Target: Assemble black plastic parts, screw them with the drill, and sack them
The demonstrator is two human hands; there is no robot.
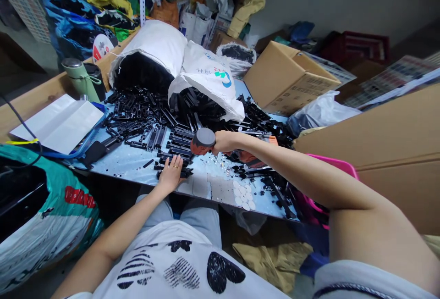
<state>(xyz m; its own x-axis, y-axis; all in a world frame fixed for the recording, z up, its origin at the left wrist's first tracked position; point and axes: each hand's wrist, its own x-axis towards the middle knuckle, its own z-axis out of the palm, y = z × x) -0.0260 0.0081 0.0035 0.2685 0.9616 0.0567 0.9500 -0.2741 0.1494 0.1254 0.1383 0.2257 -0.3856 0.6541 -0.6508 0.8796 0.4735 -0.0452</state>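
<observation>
My right hand [223, 142] is wrapped round an orange and black power drill [202, 143], held above the table. Its round grey end faces me, and my forearm hides part of the tool. My left hand [171, 174] lies with fingers stretched out on the near end of a row of black plastic strips [180, 141]. A ring shows on one finger. Right of that hand, flat grey pieces [220, 188] and several white discs [243, 196] lie along the table's front edge. Small bits are scattered beneath the drill.
Two white sacks [151, 44] spill black parts [134, 111] over the blue tabletop [123, 163]. At the left stand a green flask [82, 81] and a blue tray [74, 152] with a white folder. A cardboard box [288, 79] is behind, and a pink basket [335, 166] at right.
</observation>
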